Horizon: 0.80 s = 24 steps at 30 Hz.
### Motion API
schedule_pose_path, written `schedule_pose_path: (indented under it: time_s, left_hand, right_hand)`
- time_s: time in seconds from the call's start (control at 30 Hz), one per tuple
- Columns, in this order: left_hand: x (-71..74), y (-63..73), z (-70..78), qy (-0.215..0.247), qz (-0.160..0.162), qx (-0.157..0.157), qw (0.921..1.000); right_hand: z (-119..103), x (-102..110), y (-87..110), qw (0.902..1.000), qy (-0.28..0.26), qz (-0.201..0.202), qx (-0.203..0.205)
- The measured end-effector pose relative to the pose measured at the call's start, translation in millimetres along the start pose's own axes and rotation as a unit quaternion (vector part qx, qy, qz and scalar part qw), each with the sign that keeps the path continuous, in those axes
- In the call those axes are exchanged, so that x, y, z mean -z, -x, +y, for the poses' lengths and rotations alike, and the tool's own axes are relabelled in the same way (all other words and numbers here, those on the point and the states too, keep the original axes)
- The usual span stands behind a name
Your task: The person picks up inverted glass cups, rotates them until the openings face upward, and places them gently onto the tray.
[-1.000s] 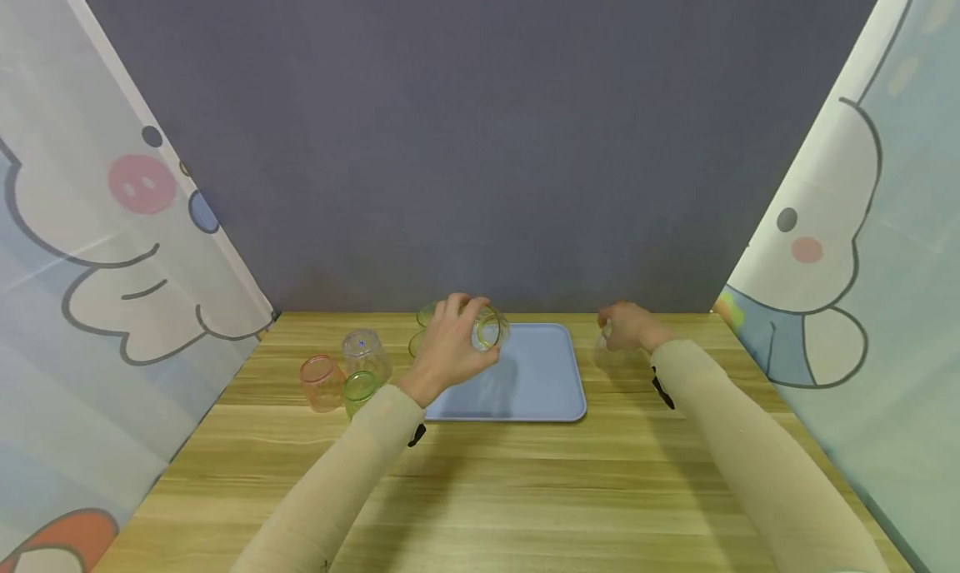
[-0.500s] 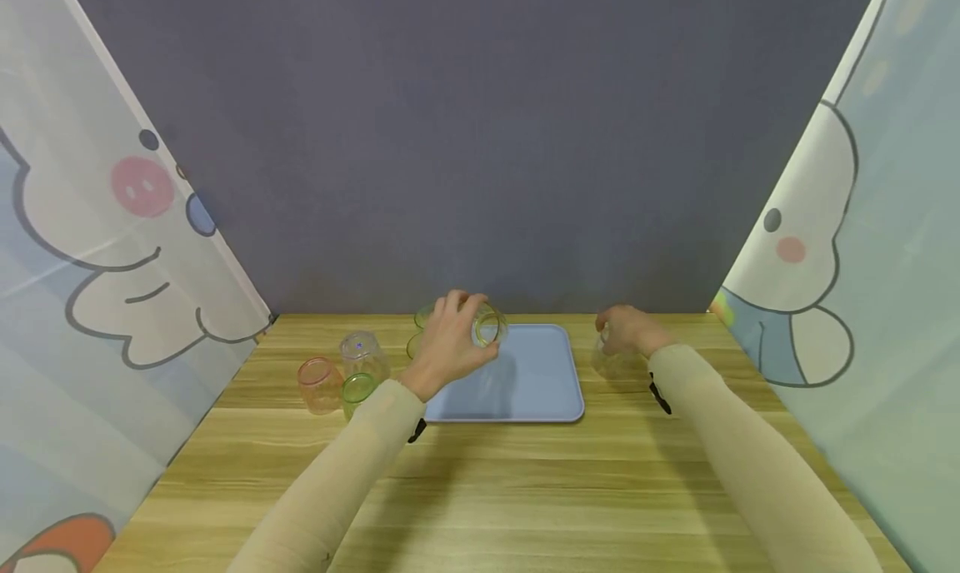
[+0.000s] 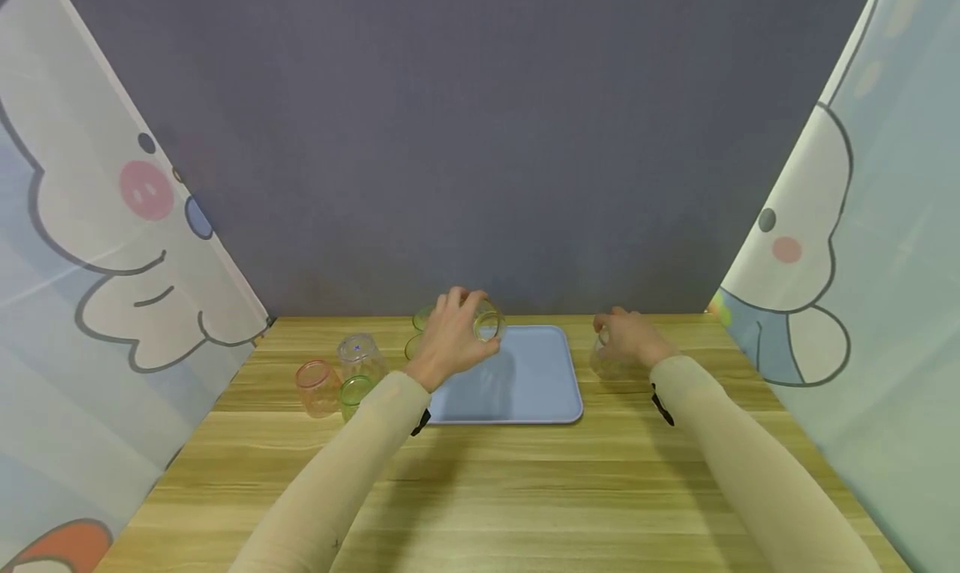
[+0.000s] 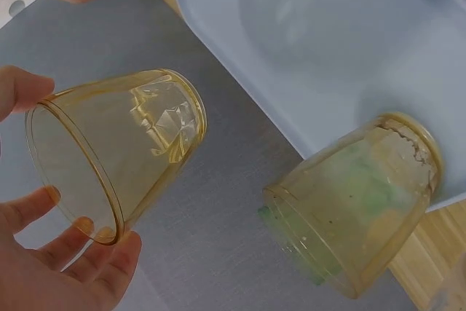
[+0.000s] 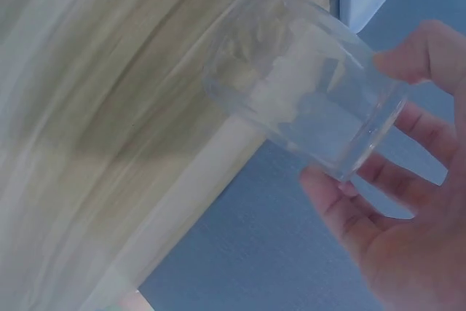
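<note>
In the head view my left hand (image 3: 455,338) is over the pale blue tray (image 3: 536,386), its fingers and thumb gripping a yellow-tinted glass (image 4: 120,147) at the rim. The glass tilts, its base pointing away over the tray. A second yellowish glass (image 4: 357,202) stands at the tray's corner in the left wrist view, with something green showing behind it. To the right of the tray, my right hand (image 3: 632,340) holds a clear glass (image 5: 306,85) by its rim, thumb on one side and fingers on the other. The base of this glass is close over the wooden table.
Left of the tray stand a pink glass (image 3: 318,388), a clear glass with a bluish rim (image 3: 360,356) and a green glass (image 3: 356,391), partly behind my left sleeve. A grey wall (image 3: 480,140) rises along the far edge of the wooden table (image 3: 495,490).
Both hands stay nearly in place with their glasses. The view shifts slightly; the left hand sits a touch higher in it.
</note>
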<state>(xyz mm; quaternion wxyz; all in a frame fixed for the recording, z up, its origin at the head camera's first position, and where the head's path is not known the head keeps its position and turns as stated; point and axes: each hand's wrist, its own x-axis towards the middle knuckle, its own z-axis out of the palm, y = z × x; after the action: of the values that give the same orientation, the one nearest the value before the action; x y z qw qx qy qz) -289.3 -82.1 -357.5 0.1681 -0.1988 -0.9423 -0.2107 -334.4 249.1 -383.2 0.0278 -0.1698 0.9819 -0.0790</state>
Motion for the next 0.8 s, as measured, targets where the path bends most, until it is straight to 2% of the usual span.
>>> schedule_pose_path:
  time_s: [0.27, 0.6, 0.8]
  left_hand:
    - [0.8, -7.6, 0.6, -0.004, -0.010, -0.001, 0.9999]
    - [-1.0, -13.3, -10.0, -0.006, -0.038, 0.030, 0.9988]
    - [-3.3, -18.3, -15.2, -0.002, -0.040, 0.039, 0.9984]
  right_hand:
    - [-3.9, -1.6, 2.3, 0.9999, -0.013, 0.009, -0.006]
    - [-11.8, -4.7, 2.6, 0.9997, -0.012, 0.023, -0.002]
    - [-13.2, -4.6, 2.9, 0.9995, -0.004, 0.030, -0.002]
